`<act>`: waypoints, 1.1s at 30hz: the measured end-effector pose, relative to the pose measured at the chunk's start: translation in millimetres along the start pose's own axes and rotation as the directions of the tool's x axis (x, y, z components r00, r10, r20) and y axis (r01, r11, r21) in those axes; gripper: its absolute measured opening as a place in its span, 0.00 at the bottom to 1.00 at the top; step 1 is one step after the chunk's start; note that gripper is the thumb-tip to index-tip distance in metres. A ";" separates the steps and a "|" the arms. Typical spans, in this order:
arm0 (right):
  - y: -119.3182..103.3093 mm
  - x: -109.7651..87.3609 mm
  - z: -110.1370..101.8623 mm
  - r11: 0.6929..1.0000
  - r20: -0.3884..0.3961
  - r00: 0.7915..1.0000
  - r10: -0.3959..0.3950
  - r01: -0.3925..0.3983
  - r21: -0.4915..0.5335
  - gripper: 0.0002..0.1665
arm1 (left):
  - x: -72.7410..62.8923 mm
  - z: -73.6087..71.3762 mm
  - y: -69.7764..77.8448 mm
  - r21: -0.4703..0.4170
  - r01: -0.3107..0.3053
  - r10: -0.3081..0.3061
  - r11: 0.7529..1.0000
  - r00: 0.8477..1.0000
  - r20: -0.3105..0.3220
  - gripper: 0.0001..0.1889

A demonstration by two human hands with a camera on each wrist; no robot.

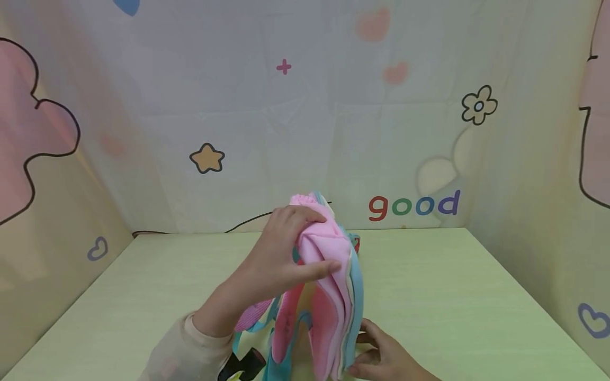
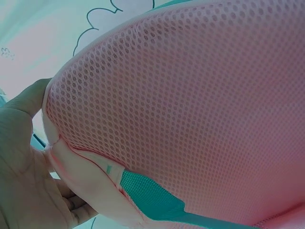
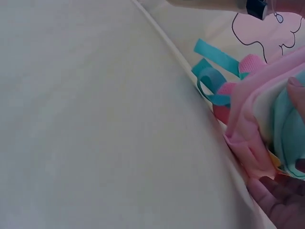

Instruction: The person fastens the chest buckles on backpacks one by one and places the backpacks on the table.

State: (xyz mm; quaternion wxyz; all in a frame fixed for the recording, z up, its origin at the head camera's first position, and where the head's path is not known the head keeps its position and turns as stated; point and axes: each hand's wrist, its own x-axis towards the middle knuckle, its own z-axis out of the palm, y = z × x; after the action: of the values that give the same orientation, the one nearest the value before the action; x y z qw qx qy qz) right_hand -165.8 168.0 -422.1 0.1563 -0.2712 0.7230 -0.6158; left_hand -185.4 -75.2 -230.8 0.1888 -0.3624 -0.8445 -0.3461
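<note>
A small soft backpack (image 1: 329, 243), pink with a light blue front and padded pink straps, stands on its edge in the middle of the head view. My left hand (image 1: 286, 264) grips its upper end, fingers over the far side and thumb across the pink fabric. In the left wrist view the pink mesh back (image 2: 167, 105) fills most of the frame, with teal webbing (image 2: 152, 195) at its lower edge. Low on the right side, my right hand (image 1: 388, 354) touches the light blue front with spread fingertips. Teal strap ends (image 3: 214, 81) stick out beyond the bag in the right wrist view.
The pale green tabletop (image 1: 452, 296) lies around the bag, edged by printed cloth walls at the back and sides. A patterned piece with black and yellow shapes (image 1: 245, 365) shows below the left forearm. The back wall (image 1: 286, 121) stands close behind the table.
</note>
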 end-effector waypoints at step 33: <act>-159.3 28.9 -61.0 0.727 -0.019 0.913 -0.407 0.311 -0.613 0.29 | -3.1 10.7 10.7 0.064 -0.047 0.050 0.997 0.998 -0.046 0.32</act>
State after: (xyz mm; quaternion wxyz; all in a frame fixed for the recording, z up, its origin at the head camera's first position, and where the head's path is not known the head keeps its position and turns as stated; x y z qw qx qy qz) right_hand -191.3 185.3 -251.9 -0.1154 -0.3935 0.8227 -0.3936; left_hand -176.2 -63.7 -235.2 0.2282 -0.3684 -0.8412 -0.3234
